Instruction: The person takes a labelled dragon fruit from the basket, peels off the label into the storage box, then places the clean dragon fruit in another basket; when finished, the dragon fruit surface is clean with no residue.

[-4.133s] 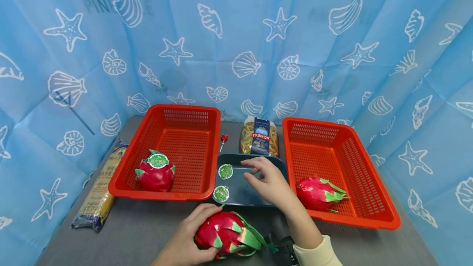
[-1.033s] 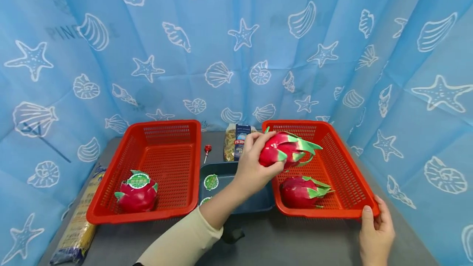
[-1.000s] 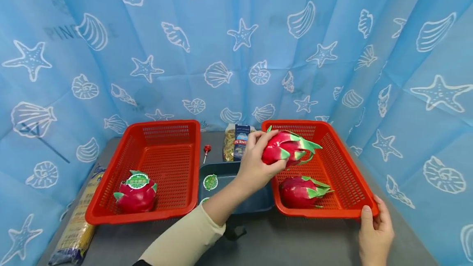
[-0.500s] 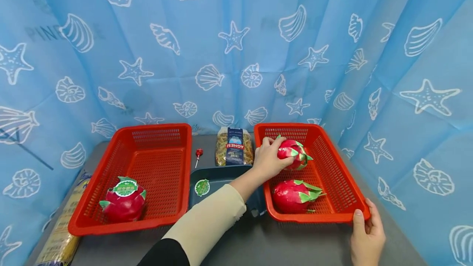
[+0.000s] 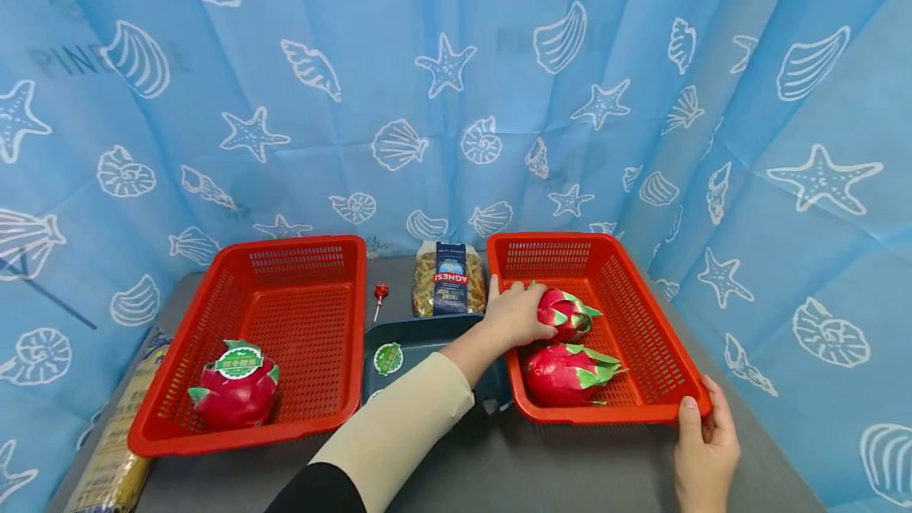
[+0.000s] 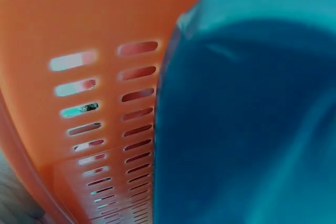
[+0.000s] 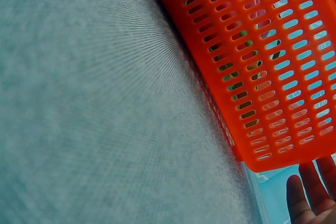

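My left hand [image 5: 514, 315] reaches into the right red plastic basket [image 5: 598, 416], its fingers and thumb around the left end of a dragon fruit [image 5: 568, 313]. That fruit sits low in the basket, right behind a second dragon fruit [image 5: 570, 374], with its green-tipped leaves toward the right. My right hand [image 5: 705, 450] pinches the basket's front right corner, thumb over the rim. In the right wrist view its fingers [image 7: 315, 198] show under the basket edge. The left wrist view shows only the slotted basket wall [image 6: 105, 3] and a blue surface, with the left hand hidden.
Between the baskets stands a dark tray [image 5: 420, 331] with green round stickers [image 5: 388, 359]. Behind it are a pasta bag [image 5: 450, 279] and a lollipop [image 5: 381, 291]. The left red basket [image 5: 245, 440] holds a stickered dragon fruit [image 5: 238, 394]. A long pasta packet [image 5: 117, 450] lies far left.
The left hand first held the dragon fruit at the front, then carried it over the right basket and lowered it behind the other fruit. The right hand moved from the tray to the basket corner.
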A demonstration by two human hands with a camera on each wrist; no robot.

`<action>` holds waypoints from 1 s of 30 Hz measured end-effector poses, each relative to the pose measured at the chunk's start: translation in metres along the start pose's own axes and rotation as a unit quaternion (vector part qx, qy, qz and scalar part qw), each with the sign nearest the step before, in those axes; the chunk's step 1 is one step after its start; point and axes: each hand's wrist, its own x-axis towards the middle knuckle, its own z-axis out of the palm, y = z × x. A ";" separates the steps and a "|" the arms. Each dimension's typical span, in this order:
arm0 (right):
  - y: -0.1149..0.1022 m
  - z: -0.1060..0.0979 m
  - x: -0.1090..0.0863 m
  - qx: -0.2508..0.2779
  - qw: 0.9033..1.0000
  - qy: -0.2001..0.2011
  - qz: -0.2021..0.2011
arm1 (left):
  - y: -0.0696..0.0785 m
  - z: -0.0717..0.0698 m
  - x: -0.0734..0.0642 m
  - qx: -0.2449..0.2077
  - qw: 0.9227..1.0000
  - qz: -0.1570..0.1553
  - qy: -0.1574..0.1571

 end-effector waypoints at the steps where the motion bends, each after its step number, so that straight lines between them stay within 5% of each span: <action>1: 0.000 0.000 0.000 -0.003 1.000 -0.001 0.000 | -0.001 0.000 0.000 -0.004 1.000 0.000 0.000; 8: 0.001 0.002 -0.002 -0.012 1.000 -0.006 0.012 | -0.005 -0.003 -0.013 -0.072 0.997 0.004 0.019; 14: 0.001 0.000 0.000 0.008 1.000 -0.001 0.010 | 0.000 -0.013 -0.043 -0.186 0.981 0.009 0.054; 18: 0.001 -0.001 0.000 0.015 1.000 -0.003 0.009 | 0.002 -0.022 -0.073 -0.256 0.962 0.015 0.088; 23: 0.001 -0.001 0.000 0.015 1.000 -0.002 0.005 | -0.003 -0.035 -0.114 -0.334 0.928 0.031 0.160; 30: 0.000 -0.002 0.002 0.019 1.000 -0.004 0.013 | -0.025 -0.048 -0.164 -0.347 0.891 0.071 0.285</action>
